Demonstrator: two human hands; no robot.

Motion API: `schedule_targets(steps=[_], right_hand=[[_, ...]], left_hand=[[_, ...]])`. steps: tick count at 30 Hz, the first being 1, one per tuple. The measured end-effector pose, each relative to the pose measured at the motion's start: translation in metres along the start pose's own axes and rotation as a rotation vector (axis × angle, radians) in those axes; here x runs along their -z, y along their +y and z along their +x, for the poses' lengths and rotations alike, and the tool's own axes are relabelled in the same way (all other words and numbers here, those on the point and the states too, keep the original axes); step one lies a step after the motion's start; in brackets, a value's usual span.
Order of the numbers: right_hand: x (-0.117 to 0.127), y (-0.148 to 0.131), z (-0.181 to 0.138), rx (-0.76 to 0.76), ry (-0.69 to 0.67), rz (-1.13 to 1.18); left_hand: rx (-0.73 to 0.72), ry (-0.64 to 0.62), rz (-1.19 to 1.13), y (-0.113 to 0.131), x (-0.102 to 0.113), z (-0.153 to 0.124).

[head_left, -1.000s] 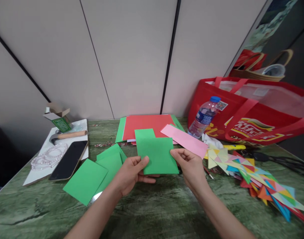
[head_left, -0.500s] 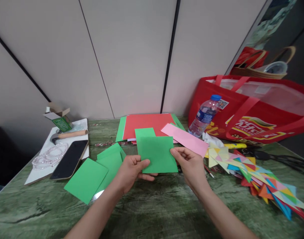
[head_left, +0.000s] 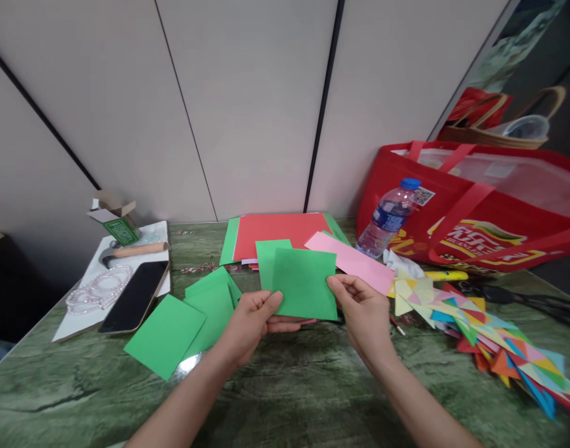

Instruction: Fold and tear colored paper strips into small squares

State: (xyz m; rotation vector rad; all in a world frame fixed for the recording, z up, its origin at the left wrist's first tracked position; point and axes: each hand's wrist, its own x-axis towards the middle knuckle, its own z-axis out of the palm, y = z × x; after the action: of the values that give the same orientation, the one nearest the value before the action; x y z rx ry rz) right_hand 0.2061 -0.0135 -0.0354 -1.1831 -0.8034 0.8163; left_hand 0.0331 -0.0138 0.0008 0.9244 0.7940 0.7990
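Both my hands hold one green paper square (head_left: 304, 283) up above the green marbled table (head_left: 289, 386). My left hand (head_left: 250, 323) pinches its lower left corner between thumb and fingers. My right hand (head_left: 364, 311) pinches its right edge. Just behind it lies another green sheet (head_left: 266, 258). Several more green squares (head_left: 186, 317) lie spread on the table left of my left hand.
A stack of red and green sheets (head_left: 278, 230) and a pink strip (head_left: 350, 261) lie near the wall. A water bottle (head_left: 388, 218) and a red bag (head_left: 490, 211) stand at right, with colourful folded paper pieces (head_left: 490, 336). At left: phone (head_left: 135, 295), beads (head_left: 96, 292), hammer (head_left: 133, 251), small box (head_left: 114, 221).
The green square in my hands has shifted a little to the right and turned slightly. Both hands keep their grip.
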Motion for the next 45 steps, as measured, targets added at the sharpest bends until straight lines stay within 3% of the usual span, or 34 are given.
schedule_targets(steps=[3, 7, 10, 12, 14, 18, 21, 23, 26, 32, 38, 45], right_hand=[[0.000, 0.001, 0.000, -0.012, -0.013, 0.021], [-0.002, 0.002, -0.002, -0.023, -0.031, 0.033], [-0.003, 0.005, -0.005, -0.031, -0.108, 0.014], [-0.003, 0.005, -0.005, 0.007, -0.167, -0.032], [-0.002, 0.002, -0.006, 0.128, -0.202, -0.132], [0.000, -0.013, -0.010, 0.561, -0.270, -0.452], [0.000, -0.021, -0.015, 0.798, -0.517, -0.548], [0.000, -0.020, -0.018, 0.868, -0.658, -0.534], [0.000, -0.015, -0.018, 0.843, -0.738, -0.532], [0.000, -0.011, -0.015, 0.795, -0.616, -0.601], [-0.002, -0.012, -0.018, 0.791, -0.650, -0.637], [0.006, -0.014, -0.008, 0.672, -0.538, -0.640]], left_hand=[[-0.046, 0.054, 0.106, -0.002, 0.001, 0.002], [-0.235, 0.246, 0.386, -0.006, 0.005, 0.003], [-0.361, 0.360, 0.612, -0.003, 0.007, 0.003], [-0.403, 0.368, 0.756, 0.002, 0.008, 0.001], [-0.409, 0.315, 0.888, 0.006, 0.008, -0.001], [-0.345, 0.104, 1.127, 0.009, 0.006, -0.007], [-0.280, -0.045, 1.260, 0.006, 0.003, -0.012], [-0.253, -0.105, 1.318, 0.003, 0.002, -0.014], [-0.275, -0.104, 1.358, 0.002, 0.004, -0.015], [-0.360, -0.036, 1.346, 0.004, 0.004, -0.012], [-0.403, -0.024, 1.312, 0.000, -0.002, -0.012], [-0.331, -0.020, 1.314, 0.026, 0.013, -0.018]])
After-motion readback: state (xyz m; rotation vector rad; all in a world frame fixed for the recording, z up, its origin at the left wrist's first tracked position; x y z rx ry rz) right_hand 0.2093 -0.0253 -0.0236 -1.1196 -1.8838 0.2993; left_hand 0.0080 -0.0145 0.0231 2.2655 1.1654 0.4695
